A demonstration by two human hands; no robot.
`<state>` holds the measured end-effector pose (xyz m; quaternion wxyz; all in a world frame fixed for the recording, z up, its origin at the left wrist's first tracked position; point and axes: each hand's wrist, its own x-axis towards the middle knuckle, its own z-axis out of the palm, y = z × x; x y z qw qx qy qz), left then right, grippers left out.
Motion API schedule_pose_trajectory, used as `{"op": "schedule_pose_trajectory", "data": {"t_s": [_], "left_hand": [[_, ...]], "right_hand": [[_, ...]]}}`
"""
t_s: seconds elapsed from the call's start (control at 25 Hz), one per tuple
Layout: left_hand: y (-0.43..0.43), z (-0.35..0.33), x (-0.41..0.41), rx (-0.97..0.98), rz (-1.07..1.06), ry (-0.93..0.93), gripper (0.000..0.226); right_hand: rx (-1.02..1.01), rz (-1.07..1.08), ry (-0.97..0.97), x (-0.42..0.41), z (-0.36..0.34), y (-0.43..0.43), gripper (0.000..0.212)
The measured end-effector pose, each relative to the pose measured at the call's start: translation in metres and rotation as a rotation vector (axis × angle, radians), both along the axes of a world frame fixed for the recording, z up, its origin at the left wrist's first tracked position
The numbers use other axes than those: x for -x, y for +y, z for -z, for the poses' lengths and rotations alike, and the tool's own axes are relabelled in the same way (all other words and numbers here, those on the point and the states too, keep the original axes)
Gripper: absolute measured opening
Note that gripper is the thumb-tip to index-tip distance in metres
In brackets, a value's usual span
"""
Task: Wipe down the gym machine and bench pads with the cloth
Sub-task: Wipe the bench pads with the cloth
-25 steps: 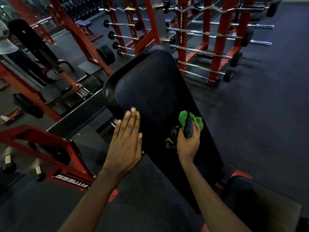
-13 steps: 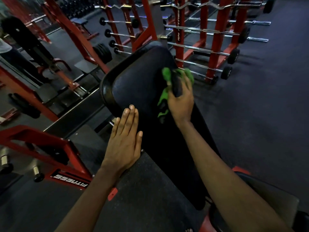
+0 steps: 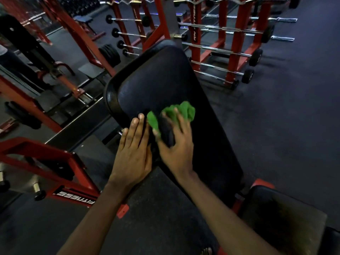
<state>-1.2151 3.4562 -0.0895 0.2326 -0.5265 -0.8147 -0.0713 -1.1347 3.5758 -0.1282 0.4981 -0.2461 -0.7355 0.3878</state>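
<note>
one crumpled green cloth [image 3: 181, 111], bunched under the right hand [image 3: 174, 144] with a dark object, lay on the inclined black vinyl bench pad [image 3: 160, 83]. left hand [image 3: 133, 153] pressed flat, fingers together, at the pad's edge. cloth judged soft, light; best gripped bunched.

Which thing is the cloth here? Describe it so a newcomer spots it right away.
Find the long black bench back pad slanting up the middle of the view, red racks behind it. Near its lower left edge two hands meet; the right hand presses the cloth onto the pad. It is the only bright green thing in view, bunched and poking out past the fingers.
</note>
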Motion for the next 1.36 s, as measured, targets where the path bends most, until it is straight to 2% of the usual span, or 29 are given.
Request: {"op": "schedule_pose_trajectory", "data": {"t_s": [0.12, 0.2, 0.32, 0.44, 0.56, 0.64, 0.8, 0.92, 1.12, 1.24, 1.36], "left_hand": [[-0.003, -0.002, 0.002, 0.003, 0.014, -0.026, 0.065], [-0.002, -0.005, 0.001, 0.007, 0.013, -0.019, 0.063], [-0.003, -0.004, 0.002, 0.008, 0.018, -0.018, 0.062], [-0.003, 0.000, 0.005, -0.026, 0.048, -0.022, 0.060], [-0.004, 0.001, 0.006, -0.028, 0.051, -0.010, 0.057], [-0.003, -0.001, 0.004, -0.015, 0.029, -0.009, 0.060], [-0.002, -0.002, 0.003, -0.005, 0.038, -0.013, 0.062], [-0.002, -0.002, 0.004, -0.025, 0.033, -0.017, 0.063], [0.001, -0.002, 0.001, -0.060, 0.029, -0.031, 0.063], [0.003, 0.000, -0.006, -0.071, 0.002, -0.037, 0.063], [0.001, 0.015, -0.018, -0.022, 0.011, -0.032, 0.063]], "right_hand": [[0.016, -0.101, -0.104, -0.038, 0.068, -0.039, 0.059], [0.127, -0.048, -0.087, -0.056, 0.100, -0.042, 0.057], [0.264, 0.108, 0.034, -0.034, 0.068, -0.029, 0.049], [0.069, -0.047, 0.150, 0.002, 0.008, -0.016, 0.047], [-0.118, -0.179, 0.089, 0.006, 0.008, 0.014, 0.058], [-0.034, -0.119, 0.094, 0.004, 0.019, 0.049, 0.055], [0.247, 0.160, 0.142, 0.005, 0.020, 0.103, 0.046], [0.429, 0.194, 0.164, -0.004, 0.035, 0.078, 0.048], [0.683, 0.249, 0.089, -0.059, 0.121, 0.004, 0.052], [0.700, 0.346, 0.062, -0.057, 0.120, 0.000, 0.047], [0.523, 0.293, 0.091, -0.029, 0.071, 0.012, 0.044]]}}
